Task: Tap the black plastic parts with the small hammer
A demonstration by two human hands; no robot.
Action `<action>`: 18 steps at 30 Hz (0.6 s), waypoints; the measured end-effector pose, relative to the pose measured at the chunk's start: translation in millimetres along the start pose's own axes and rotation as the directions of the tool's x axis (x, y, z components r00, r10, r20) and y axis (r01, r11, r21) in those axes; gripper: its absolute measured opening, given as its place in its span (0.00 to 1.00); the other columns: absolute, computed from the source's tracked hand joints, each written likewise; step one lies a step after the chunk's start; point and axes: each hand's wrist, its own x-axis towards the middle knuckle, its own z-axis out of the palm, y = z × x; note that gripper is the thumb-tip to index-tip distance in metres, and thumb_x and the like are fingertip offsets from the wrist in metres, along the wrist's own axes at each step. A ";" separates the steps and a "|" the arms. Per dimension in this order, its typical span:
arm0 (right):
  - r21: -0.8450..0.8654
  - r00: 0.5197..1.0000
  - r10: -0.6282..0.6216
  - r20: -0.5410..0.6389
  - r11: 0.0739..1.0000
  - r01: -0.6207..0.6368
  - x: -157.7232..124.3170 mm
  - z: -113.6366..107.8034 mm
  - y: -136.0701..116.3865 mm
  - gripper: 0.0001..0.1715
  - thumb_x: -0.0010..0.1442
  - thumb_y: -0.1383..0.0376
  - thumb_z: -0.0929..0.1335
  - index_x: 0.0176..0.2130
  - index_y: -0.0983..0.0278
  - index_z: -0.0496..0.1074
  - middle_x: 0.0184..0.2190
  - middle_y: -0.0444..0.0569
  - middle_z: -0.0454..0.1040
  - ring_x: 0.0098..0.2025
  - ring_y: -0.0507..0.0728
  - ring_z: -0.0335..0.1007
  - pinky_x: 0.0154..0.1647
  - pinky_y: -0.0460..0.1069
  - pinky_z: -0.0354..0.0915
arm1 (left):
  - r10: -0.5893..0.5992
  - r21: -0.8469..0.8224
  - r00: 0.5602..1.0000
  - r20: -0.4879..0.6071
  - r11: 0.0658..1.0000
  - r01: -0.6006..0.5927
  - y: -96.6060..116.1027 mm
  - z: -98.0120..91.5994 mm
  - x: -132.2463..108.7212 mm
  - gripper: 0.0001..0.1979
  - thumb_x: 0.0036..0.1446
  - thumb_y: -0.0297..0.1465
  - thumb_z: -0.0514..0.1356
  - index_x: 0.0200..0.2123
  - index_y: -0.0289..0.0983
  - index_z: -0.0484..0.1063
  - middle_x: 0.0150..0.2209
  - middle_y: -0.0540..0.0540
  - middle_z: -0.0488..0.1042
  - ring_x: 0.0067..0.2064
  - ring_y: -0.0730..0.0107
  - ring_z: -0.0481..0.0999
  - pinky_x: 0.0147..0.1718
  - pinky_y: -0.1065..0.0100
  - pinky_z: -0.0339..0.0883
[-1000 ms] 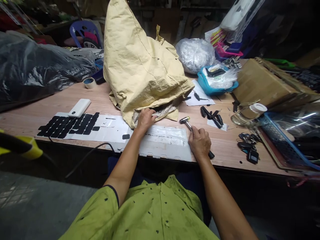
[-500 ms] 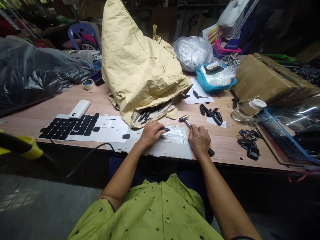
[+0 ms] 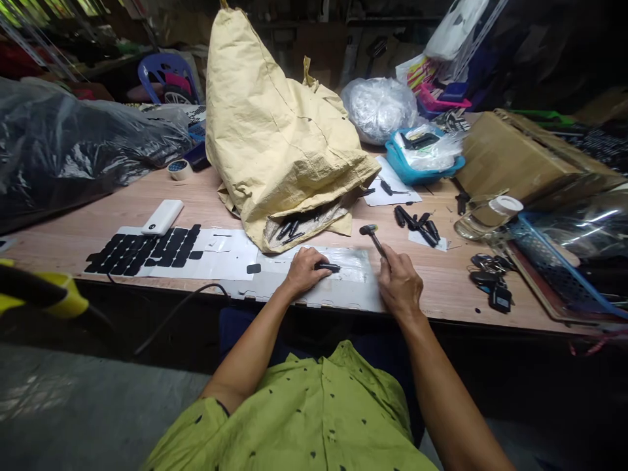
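My left hand is closed on a small black cylindrical piece, which points right over a white board covered partly with clear tape. To its right, my right hand grips the handle of a small hammer; the head is raised at the upper left of the fist. Just beyond my left hand, a tan sack lies with its mouth toward me, showing several black pieces inside. More black pieces lie in a pile beyond my right hand.
Flat black pads cover a white sheet at left, beside a white power bank and a tape roll. On the right are keys, a glass jar, a blue basket, a cardboard box and a turquoise basket.
The hammer has come up off the table in my right hand. The black piece now shows more of its length beyond my left fingers. The whole view has shifted slightly.
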 end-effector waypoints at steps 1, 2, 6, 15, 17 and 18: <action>0.083 1.000 -0.003 -0.013 0.997 0.004 -7.0 -5.9 -6.2 0.23 0.68 0.64 0.60 0.57 0.59 0.75 0.40 0.52 0.77 0.40 0.58 0.72 0.39 0.50 0.67 | -0.003 -0.002 1.000 0.000 1.000 0.003 0.6 1.0 -0.1 0.09 0.56 0.35 0.70 0.40 0.42 0.82 0.36 0.46 0.75 0.45 0.58 0.70 0.48 0.58 0.65; 0.167 1.000 -0.017 -0.009 0.986 0.018 -14.9 -11.4 -12.7 0.23 0.69 0.62 0.60 0.58 0.58 0.74 0.43 0.52 0.78 0.42 0.58 0.74 0.42 0.51 0.69 | -0.007 -0.004 1.000 0.001 1.000 0.007 1.4 1.9 -0.1 0.09 0.55 0.35 0.70 0.40 0.42 0.82 0.36 0.46 0.75 0.45 0.58 0.70 0.48 0.58 0.65; 0.387 0.989 -0.091 0.113 0.921 0.041 -46.4 -24.3 -34.8 0.22 0.70 0.61 0.61 0.58 0.58 0.74 0.48 0.52 0.79 0.48 0.58 0.76 0.47 0.52 0.73 | -0.034 -0.014 0.999 0.008 0.999 0.034 4.2 4.7 0.3 0.10 0.54 0.36 0.71 0.40 0.43 0.84 0.35 0.46 0.74 0.44 0.59 0.69 0.47 0.59 0.65; 0.432 0.969 -0.152 0.195 0.900 0.054 -64.5 -19.4 -47.4 0.23 0.71 0.61 0.60 0.60 0.57 0.73 0.45 0.52 0.80 0.47 0.57 0.77 0.47 0.51 0.73 | -0.038 0.002 0.999 0.007 0.999 0.038 3.8 6.4 0.7 0.08 0.56 0.36 0.70 0.41 0.45 0.84 0.34 0.46 0.73 0.44 0.60 0.68 0.45 0.60 0.64; 0.424 0.963 -0.165 0.213 0.904 0.061 -65.2 -17.2 -46.9 0.23 0.71 0.62 0.60 0.60 0.57 0.73 0.43 0.51 0.80 0.45 0.57 0.77 0.47 0.50 0.73 | -0.025 0.010 1.000 0.010 1.000 0.025 3.6 6.3 0.4 0.07 0.57 0.36 0.69 0.40 0.45 0.84 0.34 0.46 0.73 0.43 0.60 0.68 0.45 0.60 0.64; 0.420 0.959 -0.172 0.223 0.905 0.065 -65.4 -16.4 -46.3 0.23 0.71 0.62 0.60 0.60 0.57 0.73 0.42 0.51 0.79 0.44 0.56 0.77 0.46 0.50 0.73 | -0.019 0.013 1.000 0.013 1.000 0.018 3.7 6.2 0.2 0.06 0.57 0.35 0.69 0.39 0.45 0.84 0.34 0.46 0.73 0.43 0.60 0.68 0.45 0.60 0.63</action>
